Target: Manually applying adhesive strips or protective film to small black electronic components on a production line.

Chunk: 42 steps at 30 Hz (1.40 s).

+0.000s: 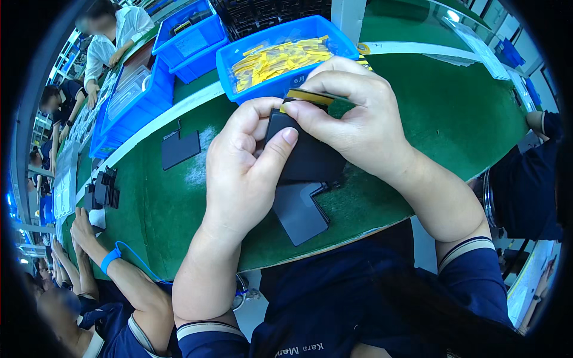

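Head view: your left hand [242,164] grips the black flat part [307,158] above the green table [453,125]; your right hand [352,113] pinches what seems a yellow strip [310,95] onto its top edge. Next, press it flat.

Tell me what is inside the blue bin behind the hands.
The blue bin holds a loose heap of small yellow strips. Its floor under the heap is covered, and the right hand hides its near right corner.
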Motion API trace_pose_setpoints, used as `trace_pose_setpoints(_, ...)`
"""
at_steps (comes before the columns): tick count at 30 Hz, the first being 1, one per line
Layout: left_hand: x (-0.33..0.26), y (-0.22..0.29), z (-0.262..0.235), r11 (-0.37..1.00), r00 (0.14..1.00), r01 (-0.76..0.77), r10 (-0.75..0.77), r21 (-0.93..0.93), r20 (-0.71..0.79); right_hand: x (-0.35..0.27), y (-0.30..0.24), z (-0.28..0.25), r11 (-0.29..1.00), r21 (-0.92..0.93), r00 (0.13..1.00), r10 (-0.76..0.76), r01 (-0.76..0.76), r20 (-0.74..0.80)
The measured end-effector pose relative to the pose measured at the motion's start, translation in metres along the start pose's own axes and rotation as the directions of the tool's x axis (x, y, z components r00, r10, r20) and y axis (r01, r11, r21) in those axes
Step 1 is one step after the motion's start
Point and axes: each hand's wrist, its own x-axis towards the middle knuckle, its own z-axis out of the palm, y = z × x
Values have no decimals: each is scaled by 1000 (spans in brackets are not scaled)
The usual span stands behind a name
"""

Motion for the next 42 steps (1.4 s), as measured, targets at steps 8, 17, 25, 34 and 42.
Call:
trace_pose_setpoints(8, 6, -5, -9, 992, 995, -97, 95, -82, -34, 8, -1, -11, 969, -178, 986, -165, 169, 33)
trace_pose_setpoints(17, 8, -6, -8, 973, 1000, -19, 15, -231, -18, 11, -3, -18, 962, -203, 972, -207, 181, -115)
trace_pose_setpoints(25, 10, -4, -11, 953, 999, -49, 42, -298, -31, 3, -10, -8, 931, -182, 948, -317, 317, 29)
trace_pose_setpoints(34, 6, -4, -7, 952, 961, -271, 277, 140, -23, 11, -10, -20, 967, -32, 958, -246, 253, 144)
trace_pose_setpoints(42, 10, -6, -11, 968, 977, -202, 189, -150, -95, 14, -7, -22, 876, -253, 905, -425, 411, 1)
